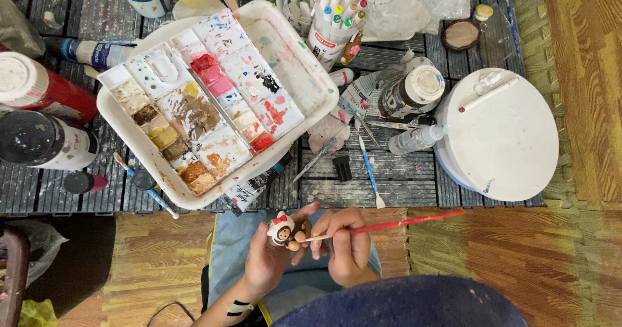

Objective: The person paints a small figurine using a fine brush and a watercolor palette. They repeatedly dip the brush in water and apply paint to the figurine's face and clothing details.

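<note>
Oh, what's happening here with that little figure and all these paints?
A person is painting a small figurine. The left hand holds it up, while the right hand grips a red-handled brush with its tip at the figurine. Beyond the hands lies a white paint palette tray of reds and browns, beside a cup of markers and a white round lid.

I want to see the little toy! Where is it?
In the head view, low and centre: the small figurine sits in the left hand, just below the paint palette tray, beside the red paintbrush.
</note>
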